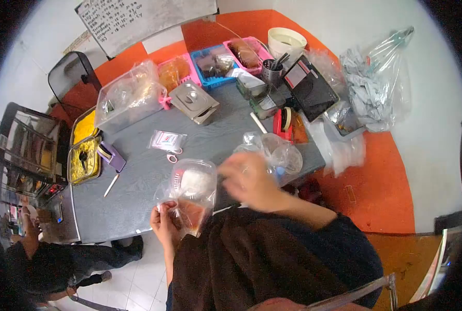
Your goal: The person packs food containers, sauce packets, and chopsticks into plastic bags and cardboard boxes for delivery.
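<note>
My left hand (164, 224) pinches the gathered edge of a clear plastic bag (190, 213) with orange-brown contents, near the table's front edge. Just behind the bag lies a clear plastic container (196, 181) holding something white. To the right, my right hand (246, 179) is in the air, blurred by motion, its fingers bent; whether it holds anything is hard to make out. Beside it are crumpled clear plastic bags (280, 155). A small printed packet (167, 140) and pink-handled scissors (173, 156) lie behind the container.
On the grey table (137, 181) stand yellow trays (85, 155), a purple tape dispenser (112, 156), a large clear bin (127, 98), a metal lidded tin (193, 101), a red tape dispenser (283, 124) and a black scale (311, 88). Another person (49, 259) stands at the left.
</note>
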Available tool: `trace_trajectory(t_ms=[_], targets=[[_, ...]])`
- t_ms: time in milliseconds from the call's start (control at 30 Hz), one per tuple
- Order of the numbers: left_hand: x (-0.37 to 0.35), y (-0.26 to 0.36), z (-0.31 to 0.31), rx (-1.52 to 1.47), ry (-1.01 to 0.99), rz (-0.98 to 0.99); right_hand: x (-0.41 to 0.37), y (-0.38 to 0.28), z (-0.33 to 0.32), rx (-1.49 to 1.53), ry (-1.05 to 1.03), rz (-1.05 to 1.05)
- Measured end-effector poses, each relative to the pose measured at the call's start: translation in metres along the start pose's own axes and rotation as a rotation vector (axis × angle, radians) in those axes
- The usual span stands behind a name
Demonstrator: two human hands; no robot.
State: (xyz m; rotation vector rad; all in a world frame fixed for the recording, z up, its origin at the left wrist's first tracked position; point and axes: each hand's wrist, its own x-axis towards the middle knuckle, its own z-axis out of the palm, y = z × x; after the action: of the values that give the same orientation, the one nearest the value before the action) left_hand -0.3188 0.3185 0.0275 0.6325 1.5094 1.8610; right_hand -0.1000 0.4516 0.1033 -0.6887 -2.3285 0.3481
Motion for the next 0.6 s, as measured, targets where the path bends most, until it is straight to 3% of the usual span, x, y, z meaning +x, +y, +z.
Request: trace_trajectory(t_ms=[100, 167, 200, 267, 300, 367, 433, 500, 533, 600], targets=[[-0.001, 0.003, 0.009, -0.07, 0.011, -0.016, -0.021, 0.05, -0.048, -0.373, -0.035, 0.492], [0.0, 0.007, 0.014, -0.09, 0.015, 0.004, -0.047, 0.104, -0.046, -0.374, -0.193, 0.565], [0.002, 0.006, 0.013, -0.09, 0.014, 0.009, -0.05, 0.122, -0.044, -0.373, -0.188, 0.563], [0.01, -0.001, 0.009, -0.204, -0.007, 0.022, -0.043, 0.155, -0.042, 0.026, -0.32, 0.337], [0.012, -0.003, 0.009, -0.203, -0.001, 0.027, -0.039, 0.168, -0.034, 0.028, -0.321, 0.33], [0.013, -0.005, 0.009, -0.411, 0.024, 0.07, -0.025, 0.181, -0.014, 0.203, -0.055, 0.15], [0.014, -0.007, 0.018, -0.5, 0.094, 0.046, -0.01, 0.175, 0.004, 0.341, 0.025, 0.174], [0.018, -0.009, 0.03, -0.591, 0.163, 0.028, -0.008, 0.18, 0.021, 0.539, -0.288, 0.606], [0.021, -0.011, 0.037, -0.638, 0.171, -0.016, -0.009, 0.204, 0.03, 0.526, -0.589, 0.586], [0.024, -0.005, 0.057, -0.708, 0.165, -0.126, 0.007, 0.197, 0.003, 0.56, -0.664, 0.48]])
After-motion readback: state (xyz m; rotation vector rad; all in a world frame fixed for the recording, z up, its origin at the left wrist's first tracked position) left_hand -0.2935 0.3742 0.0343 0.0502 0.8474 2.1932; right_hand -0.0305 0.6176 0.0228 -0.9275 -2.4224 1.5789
